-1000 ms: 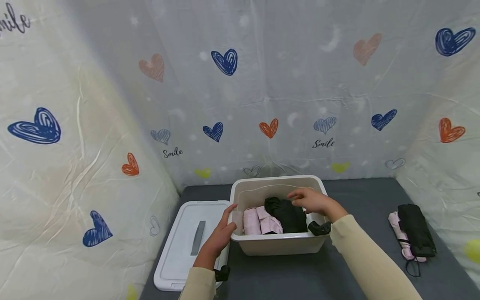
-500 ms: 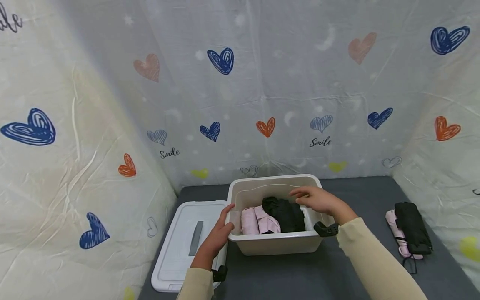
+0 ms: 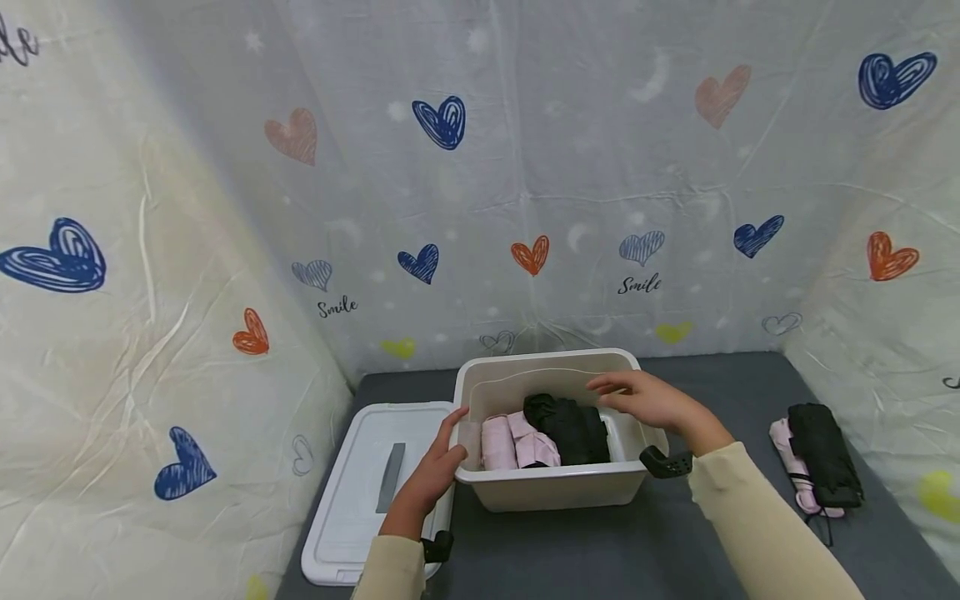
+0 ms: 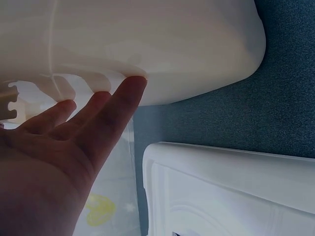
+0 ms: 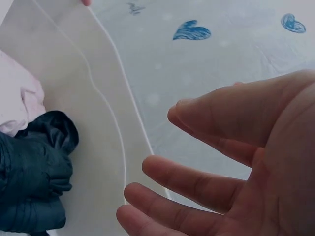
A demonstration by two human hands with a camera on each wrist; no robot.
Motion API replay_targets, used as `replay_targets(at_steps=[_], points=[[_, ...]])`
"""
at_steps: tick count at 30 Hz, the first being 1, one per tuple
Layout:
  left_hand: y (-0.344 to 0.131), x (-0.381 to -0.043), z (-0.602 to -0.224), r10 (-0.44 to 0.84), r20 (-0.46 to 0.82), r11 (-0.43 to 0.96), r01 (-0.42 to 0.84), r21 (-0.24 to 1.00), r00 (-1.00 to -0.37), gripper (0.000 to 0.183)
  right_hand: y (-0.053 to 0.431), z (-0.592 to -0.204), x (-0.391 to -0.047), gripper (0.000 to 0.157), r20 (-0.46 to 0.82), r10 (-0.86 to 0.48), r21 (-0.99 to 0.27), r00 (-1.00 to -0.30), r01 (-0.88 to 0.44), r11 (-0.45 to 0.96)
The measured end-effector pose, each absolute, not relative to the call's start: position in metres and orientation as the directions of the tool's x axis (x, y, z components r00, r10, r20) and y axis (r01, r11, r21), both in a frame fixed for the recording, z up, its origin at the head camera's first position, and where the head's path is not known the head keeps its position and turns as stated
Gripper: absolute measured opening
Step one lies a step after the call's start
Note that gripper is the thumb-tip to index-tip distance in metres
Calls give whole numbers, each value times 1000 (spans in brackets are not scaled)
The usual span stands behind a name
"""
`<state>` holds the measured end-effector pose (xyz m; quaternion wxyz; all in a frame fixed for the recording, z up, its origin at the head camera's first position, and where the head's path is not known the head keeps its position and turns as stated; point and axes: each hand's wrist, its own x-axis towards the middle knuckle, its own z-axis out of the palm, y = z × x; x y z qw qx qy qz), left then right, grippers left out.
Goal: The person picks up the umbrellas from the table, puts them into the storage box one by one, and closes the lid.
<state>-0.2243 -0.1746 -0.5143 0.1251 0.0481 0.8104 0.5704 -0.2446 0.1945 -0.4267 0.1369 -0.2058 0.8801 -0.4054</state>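
Note:
A cream storage bin (image 3: 558, 490) stands on the dark grey tabletop, its top uncovered. Inside lie a pink rolled bundle (image 3: 499, 443), a second pink folded bundle (image 3: 537, 446) and a black fabric bundle (image 3: 577, 433), also seen as dark cloth (image 5: 32, 182) in the right wrist view. My left hand (image 3: 431, 471) is at the bin's left side; in the left wrist view its extended fingertips (image 4: 134, 84) touch the outer wall. Over the bin's right part hovers my right hand (image 3: 656, 406), holding nothing, with fingers (image 5: 192, 187) loosely extended.
A white lid (image 3: 352, 500) with a grey handle (image 3: 391, 477) lies flat left of the bin. At the far right, a black compact folded umbrella (image 3: 825, 454) and a pink one (image 3: 791, 462) lie side by side. Behind hangs a heart-printed curtain (image 3: 480, 183).
My right hand has drawn back to the right, off the black bundle, uncovering more of the bin's right inside. My left hand stays at the bin's left side. The view has shifted slightly.

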Motion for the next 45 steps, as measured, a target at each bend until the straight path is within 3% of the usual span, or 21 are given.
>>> replay_targets(at_steps=[22, 45], points=[[-171, -221, -513, 195, -147, 354, -70, 933, -970, 66, 240, -427, -229, 43, -65, -390, -843, -918, -159, 513], [-172, -223, -518, 178, -149, 362, -76, 929, -973, 64, 291, -445, -212, 44, -62, -172, -718, -983, -76, 692]])
